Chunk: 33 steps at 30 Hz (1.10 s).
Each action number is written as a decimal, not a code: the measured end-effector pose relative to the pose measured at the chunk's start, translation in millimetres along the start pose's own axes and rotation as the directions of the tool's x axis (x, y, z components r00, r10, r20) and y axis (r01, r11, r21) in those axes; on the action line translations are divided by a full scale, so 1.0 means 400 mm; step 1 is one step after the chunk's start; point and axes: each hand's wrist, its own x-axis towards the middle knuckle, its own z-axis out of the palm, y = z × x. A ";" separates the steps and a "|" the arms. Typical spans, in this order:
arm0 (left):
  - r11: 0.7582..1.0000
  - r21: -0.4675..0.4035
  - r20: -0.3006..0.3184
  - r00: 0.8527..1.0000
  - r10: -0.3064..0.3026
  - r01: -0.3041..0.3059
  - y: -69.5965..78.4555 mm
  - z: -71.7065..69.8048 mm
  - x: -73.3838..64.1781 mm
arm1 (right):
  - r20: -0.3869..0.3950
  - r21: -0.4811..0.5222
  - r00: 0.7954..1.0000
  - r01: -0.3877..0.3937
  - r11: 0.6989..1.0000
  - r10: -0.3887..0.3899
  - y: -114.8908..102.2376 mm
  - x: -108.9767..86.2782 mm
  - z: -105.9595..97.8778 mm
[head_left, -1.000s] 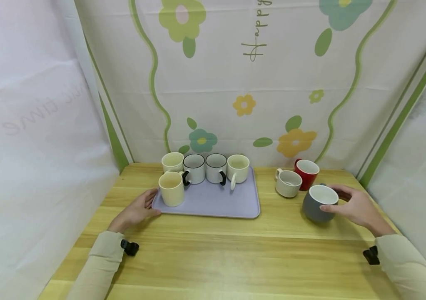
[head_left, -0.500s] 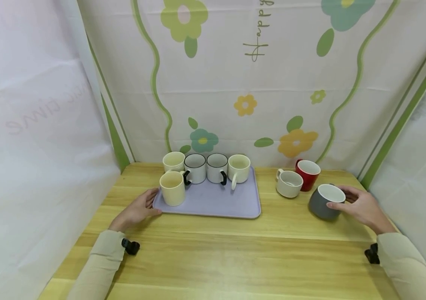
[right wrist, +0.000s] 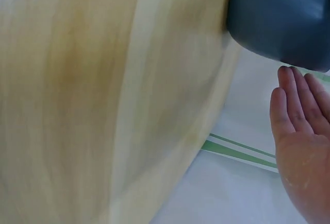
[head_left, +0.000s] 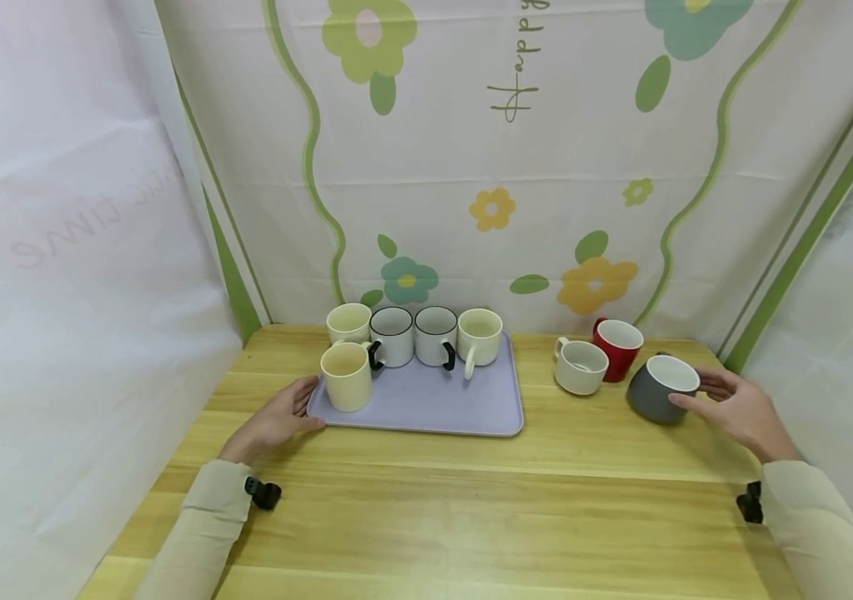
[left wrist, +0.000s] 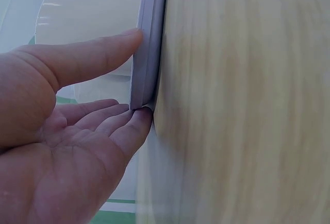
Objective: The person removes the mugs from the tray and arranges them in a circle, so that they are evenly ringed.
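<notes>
My left hand [head_left: 270, 422] rests at the near left corner of a lilac tray [head_left: 434, 408]. In the left wrist view its straight thumb [left wrist: 93, 56] touches the tray's rim, while the loosely extended fingers meet the corner's other side. On the right, a rounded grey mug [head_left: 653, 396], white inside, stands on the table with its handle toward the back. Beside it is my right hand [head_left: 747, 415], thumb tip overlapping the mug's near side. The right wrist view shows straight fingers [right wrist: 296, 100] with tips right at the mug's side; the thumb is out of that view.
Along the tray's back stand two black-rimmed white mugs [head_left: 392, 340] and two cream mugs [head_left: 480, 340]; a pale yellow mug [head_left: 347, 382] is in front at left. A ribbed white cup [head_left: 579, 375] and red mug [head_left: 619, 358] stand left of the grey mug. Fabric walls [head_left: 426, 167] enclose the table.
The grey mug has moved to the right and slightly back along with my right hand, whose fingers have loosened from it. My left hand and the tray have stayed in place.
</notes>
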 end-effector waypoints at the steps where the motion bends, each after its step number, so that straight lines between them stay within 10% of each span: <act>1: 1.000 0.000 0.001 1.000 0.000 0.000 0.000 0.000 0.000 | -0.008 0.004 1.000 0.000 1.000 0.000 0.001 0.001 0.000; 33: 1.000 0.003 0.001 1.000 -0.011 0.011 0.006 0.000 -0.004 | -0.218 0.149 0.976 0.007 0.989 0.026 0.011 0.067 0.041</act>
